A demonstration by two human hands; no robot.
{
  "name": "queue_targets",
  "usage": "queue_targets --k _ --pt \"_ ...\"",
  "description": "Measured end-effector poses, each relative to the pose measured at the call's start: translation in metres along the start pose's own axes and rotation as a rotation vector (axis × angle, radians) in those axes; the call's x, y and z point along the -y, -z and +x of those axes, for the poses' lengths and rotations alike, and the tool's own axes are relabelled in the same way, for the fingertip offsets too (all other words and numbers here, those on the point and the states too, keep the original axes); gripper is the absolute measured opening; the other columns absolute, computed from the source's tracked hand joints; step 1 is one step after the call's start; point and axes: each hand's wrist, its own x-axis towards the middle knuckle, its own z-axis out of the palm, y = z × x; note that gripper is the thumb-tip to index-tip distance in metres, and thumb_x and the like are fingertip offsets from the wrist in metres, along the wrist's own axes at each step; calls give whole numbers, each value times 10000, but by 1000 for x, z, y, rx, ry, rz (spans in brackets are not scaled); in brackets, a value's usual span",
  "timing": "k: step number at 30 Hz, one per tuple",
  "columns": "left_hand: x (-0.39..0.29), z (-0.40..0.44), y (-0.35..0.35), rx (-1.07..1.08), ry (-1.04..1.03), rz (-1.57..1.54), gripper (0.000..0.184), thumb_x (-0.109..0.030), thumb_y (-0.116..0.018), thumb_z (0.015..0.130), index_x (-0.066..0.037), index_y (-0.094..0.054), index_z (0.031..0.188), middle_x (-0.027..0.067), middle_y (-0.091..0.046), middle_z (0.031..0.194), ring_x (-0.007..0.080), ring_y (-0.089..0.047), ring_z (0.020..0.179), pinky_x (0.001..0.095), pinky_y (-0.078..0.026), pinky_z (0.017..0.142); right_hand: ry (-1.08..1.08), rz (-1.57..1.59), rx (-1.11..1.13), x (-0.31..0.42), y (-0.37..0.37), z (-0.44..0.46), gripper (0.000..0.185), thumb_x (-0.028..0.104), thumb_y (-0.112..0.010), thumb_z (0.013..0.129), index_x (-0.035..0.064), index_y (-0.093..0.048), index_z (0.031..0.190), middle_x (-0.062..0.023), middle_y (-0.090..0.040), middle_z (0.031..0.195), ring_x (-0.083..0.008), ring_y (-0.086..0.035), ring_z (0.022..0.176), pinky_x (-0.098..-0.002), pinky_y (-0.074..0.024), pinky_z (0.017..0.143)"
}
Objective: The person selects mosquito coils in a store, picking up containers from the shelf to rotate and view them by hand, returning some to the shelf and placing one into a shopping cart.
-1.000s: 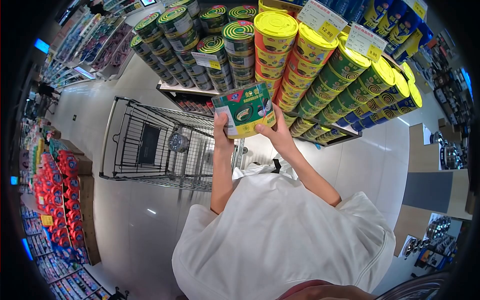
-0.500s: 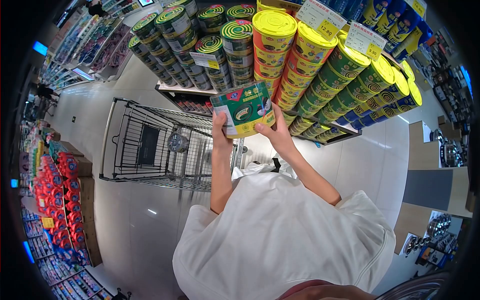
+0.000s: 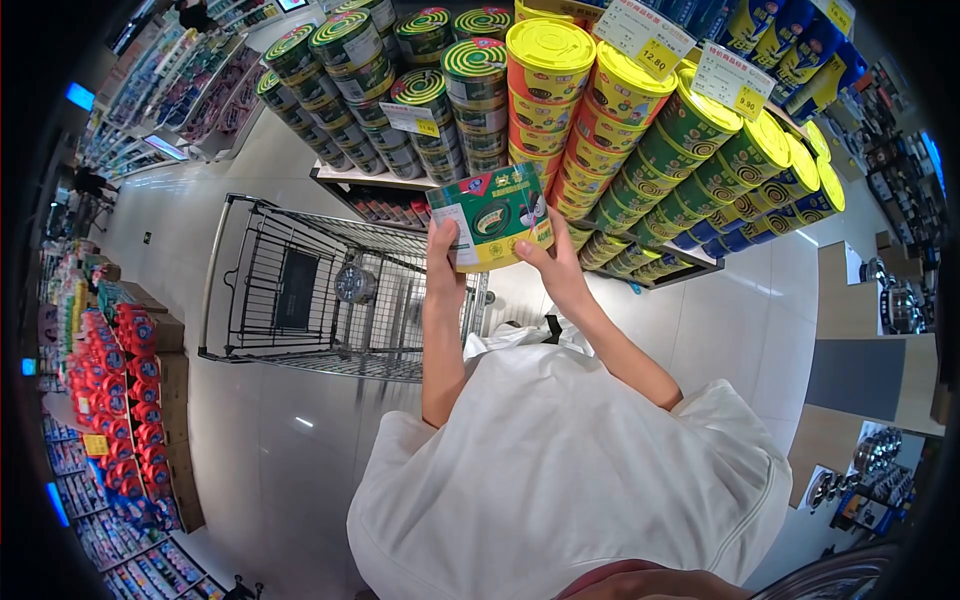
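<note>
A green and yellow tin of mosquito coils [image 3: 490, 222] is held up in front of me, its printed label facing my eyes. My left hand [image 3: 443, 258] grips its left side, thumb on the front. On the right side my right hand [image 3: 556, 265] is closed round it, with the thumb over the lower front edge. The fingers behind the tin are hidden. Just beyond it rise stacks of similar green tins with coil-patterned lids [image 3: 474, 62] and yellow-lidded tubs [image 3: 549, 48].
A metal shopping cart [image 3: 290, 290] stands at my left on the pale tiled floor. Price cards [image 3: 645, 38] stick out over the display shelf [image 3: 690, 272]. Red-packaged goods [image 3: 125, 400] are stacked on the far left, and metal cookware [image 3: 900, 305] is on the right.
The tin has tilted slightly, so its lid edge shows less and its front label looks a little lower. Both hands keep their hold on it.
</note>
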Motion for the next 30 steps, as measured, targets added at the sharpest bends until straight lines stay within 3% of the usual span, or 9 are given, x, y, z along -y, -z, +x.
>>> queue_targets --k 15,21,23,27,29,30 --pt "-12 0 -18 6 43 68 493 -423 -436 956 -44 -499 1264 62 -587 1222 182 -559 1122 337 -421 963 -29 96 -101 -5 8 1 716 216 -659 843 -26 -267 1390 -114 -508 1232 -162 -496 1123 -296 -382 974" --pt "-20 -5 -25 -11 46 139 571 -484 -383 963 -40 -446 1317 62 -535 1280 179 -485 1201 350 -343 1018 -45 154 -96 -25 23 7 705 325 -624 839 -1 -322 1386 -96 -511 1244 -170 -492 1130 -326 -345 1017" --pt "-25 -5 -27 85 88 62 607 -512 -352 964 -42 -421 1342 60 -515 1297 184 -450 1232 358 -316 1033 -50 235 -114 -32 27 9 702 383 -609 829 22 -361 1378 -93 -507 1263 -199 -496 1143 -348 -333 1037" --pt "-21 -1 -20 130 153 -41 632 -530 -333 961 -45 -416 1357 77 -529 1292 205 -490 1203 370 -347 1017 -79 264 3 -10 18 0 770 500 -538 840 24 -323 1406 -147 -491 1301 -245 -493 1180 -391 -329 1058" --pt "-3 8 0 212 250 -247 669 -560 -332 947 -46 -410 1368 103 -540 1289 249 -531 1171 403 -414 982 -200 495 119 -6 14 -4 890 673 -394 837 17 -279 1428 -196 -468 1340 -316 -486 1215 -435 -363 1039" --pt "2 9 3 212 249 -246 669 -560 -332 947 -46 -410 1368 103 -540 1289 249 -531 1171 403 -414 982 -200 496 120 0 10 -5 890 673 -394 837 17 -279 1428 -196 -468 1340 -316 -486 1215 -435 -363 1039"
